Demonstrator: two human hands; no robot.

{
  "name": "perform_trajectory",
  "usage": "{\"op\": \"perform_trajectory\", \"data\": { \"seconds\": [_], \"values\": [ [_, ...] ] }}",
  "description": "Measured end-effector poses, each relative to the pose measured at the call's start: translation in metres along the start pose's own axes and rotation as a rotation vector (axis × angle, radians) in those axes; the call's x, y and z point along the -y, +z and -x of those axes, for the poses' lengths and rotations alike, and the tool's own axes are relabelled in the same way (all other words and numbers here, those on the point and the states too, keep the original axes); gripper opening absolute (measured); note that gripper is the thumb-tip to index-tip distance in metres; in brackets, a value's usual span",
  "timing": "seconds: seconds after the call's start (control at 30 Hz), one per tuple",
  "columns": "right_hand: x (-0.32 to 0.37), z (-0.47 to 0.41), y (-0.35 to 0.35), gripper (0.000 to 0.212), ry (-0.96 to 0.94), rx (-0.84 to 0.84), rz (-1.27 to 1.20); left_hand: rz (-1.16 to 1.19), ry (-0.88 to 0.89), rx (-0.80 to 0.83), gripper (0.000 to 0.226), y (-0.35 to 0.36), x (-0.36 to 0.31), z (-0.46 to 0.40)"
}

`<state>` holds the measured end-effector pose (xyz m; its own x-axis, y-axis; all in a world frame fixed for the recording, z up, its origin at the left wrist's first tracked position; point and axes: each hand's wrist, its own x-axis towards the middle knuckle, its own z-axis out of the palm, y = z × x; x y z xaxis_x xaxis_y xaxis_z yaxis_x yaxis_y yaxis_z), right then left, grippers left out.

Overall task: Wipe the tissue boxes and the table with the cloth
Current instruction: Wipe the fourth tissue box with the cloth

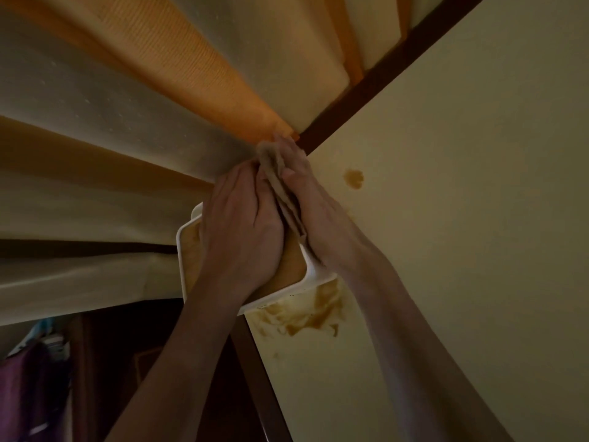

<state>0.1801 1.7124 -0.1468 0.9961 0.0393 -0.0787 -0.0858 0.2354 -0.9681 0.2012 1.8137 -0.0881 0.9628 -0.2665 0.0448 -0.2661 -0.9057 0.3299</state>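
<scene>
A white tissue box (184, 266) with a wooden top stands at the left edge of the cream table (462, 234), partly overhanging it. My left hand (242, 224) lies on the box's top, its fingers bent over the far end, holding the box. My right hand (318, 218) holds a crumpled brownish cloth (275, 180) between thumb and fingers and presses it along the box's right side. Both hands hide most of the box.
A brown smeared spill (306, 314) lies on the table just in front of the box, and a small brown spot (353, 178) to its right. The table has a dark wooden rim (382, 71). Orange and beige curtains (127, 122) hang behind and to the left.
</scene>
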Motion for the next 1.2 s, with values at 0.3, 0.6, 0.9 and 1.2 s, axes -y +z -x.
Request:
{"op": "perform_trajectory", "data": {
  "seconds": [0.3,0.6,0.9,1.2],
  "values": [
    [-0.020,0.047,0.012,0.053,-0.079,-0.020,-0.035,0.050,-0.044,0.011,0.046,0.000,0.004,0.001],
    [-0.022,0.039,0.014,0.054,-0.058,-0.057,-0.020,0.018,-0.057,-0.015,0.051,0.001,0.000,0.002],
    [0.000,-0.039,-0.009,0.047,0.054,0.074,-0.046,-0.016,-0.092,-0.001,0.042,-0.003,-0.005,0.006],
    [0.009,-0.041,-0.014,0.041,0.054,0.034,0.031,0.089,-0.217,-0.274,0.047,-0.021,-0.004,0.021]
  ]
}}
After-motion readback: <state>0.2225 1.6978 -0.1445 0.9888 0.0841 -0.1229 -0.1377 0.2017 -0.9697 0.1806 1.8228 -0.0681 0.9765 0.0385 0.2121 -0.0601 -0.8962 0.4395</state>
